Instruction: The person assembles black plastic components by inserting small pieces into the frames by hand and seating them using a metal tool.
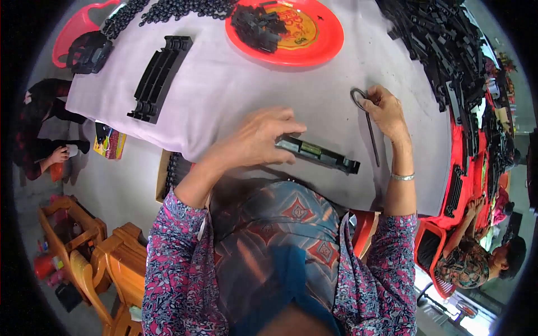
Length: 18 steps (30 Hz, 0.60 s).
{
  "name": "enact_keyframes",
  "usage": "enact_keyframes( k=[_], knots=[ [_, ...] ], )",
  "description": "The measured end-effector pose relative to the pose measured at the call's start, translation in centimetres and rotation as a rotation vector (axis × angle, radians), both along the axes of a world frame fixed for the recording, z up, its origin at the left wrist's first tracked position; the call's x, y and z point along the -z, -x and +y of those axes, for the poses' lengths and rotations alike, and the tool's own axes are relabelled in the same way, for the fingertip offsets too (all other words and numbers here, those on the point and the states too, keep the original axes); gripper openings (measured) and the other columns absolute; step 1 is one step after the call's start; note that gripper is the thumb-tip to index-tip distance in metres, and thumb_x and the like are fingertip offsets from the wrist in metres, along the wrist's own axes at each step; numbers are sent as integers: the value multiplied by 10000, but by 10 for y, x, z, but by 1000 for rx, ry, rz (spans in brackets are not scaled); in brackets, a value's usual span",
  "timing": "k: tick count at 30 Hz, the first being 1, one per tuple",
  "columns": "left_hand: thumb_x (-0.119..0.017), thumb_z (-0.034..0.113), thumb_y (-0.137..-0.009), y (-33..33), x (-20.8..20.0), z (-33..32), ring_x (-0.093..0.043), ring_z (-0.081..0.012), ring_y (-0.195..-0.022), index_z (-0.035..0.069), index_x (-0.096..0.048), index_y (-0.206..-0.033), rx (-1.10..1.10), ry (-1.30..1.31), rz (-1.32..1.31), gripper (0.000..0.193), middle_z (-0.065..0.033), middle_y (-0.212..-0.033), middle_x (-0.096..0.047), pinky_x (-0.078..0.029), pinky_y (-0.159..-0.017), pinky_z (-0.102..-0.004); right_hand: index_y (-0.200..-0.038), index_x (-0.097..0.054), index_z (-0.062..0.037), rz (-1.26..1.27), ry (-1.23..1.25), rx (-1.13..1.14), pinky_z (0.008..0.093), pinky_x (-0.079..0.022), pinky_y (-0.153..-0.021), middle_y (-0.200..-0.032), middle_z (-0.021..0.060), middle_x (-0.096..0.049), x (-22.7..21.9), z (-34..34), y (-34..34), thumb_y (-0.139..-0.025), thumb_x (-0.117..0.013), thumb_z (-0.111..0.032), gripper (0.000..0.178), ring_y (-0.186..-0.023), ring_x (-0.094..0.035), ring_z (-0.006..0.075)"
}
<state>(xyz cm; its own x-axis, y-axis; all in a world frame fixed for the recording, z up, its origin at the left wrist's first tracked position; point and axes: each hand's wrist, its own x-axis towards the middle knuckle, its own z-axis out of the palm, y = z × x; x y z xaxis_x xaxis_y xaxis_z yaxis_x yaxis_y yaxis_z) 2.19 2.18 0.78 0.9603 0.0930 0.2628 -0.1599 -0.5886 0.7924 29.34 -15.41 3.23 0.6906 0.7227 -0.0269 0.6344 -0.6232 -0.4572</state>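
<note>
My left hand (264, 136) is closed around the left end of a long black plastic part (330, 159), thumb on the near side and fingers on the far side. A greenish strip lies inside the part's channel, and its right end tilts toward me. In my right hand (388, 112) a thin dark rod (373, 140) with a looped top is pinched at the loop. The rod points down toward the cloth, to the right of the part. Another black plastic part (161, 78), ribbed and longer, lies on the cloth at the far left.
A red plate (322, 53) holding small black pieces (259, 27) stands at the far side. Many black round pieces (185, 8) are heaped at the far left, and black plastic parts (443, 50) at the right. A co-worker (476, 257) sits at the right, another person (42, 129) at the left.
</note>
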Motion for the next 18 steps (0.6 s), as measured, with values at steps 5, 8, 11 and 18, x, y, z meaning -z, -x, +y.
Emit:
enact_keyframes(
  k=[5,8,11,18],
  knots=[
    [-844,130,-630,-2,1,3,-587,-300,-904,18,-699,-1068,-11,-52,-10,475,-93,-926,-594,-478,-791,-404,-978,-680,1,-48,-232,-101,333,-498,-660,-749,98,-650,-14,25,-4,-879,-718,-174,204,-687,-608,173],
    [-847,157,-629,-5,8,4,-576,-287,-910,37,-712,-1037,-7,-102,-21,446,-83,-917,-589,-463,-800,-405,-967,-693,2,62,-353,-170,323,-505,-655,-739,82,-658,-13,60,-4,-885,-708,-152,175,-671,-609,150],
    [-851,173,-630,-8,10,4,-572,-276,-925,54,-726,-1006,6,-121,-28,414,-73,-921,-593,-454,-819,-399,-950,-706,-3,143,-457,-253,315,-511,-655,-725,66,-667,-2,100,-8,-889,-702,-149,158,-666,-616,133],
    [-861,269,-663,-8,12,4,-562,-275,-1020,98,-757,-987,22,-84,44,381,-52,-987,-604,-445,-902,-410,-971,-748,-48,1,-415,-315,385,-557,-735,-845,124,-748,18,186,-1,-874,-729,-230,207,-781,-717,260]
  ],
)
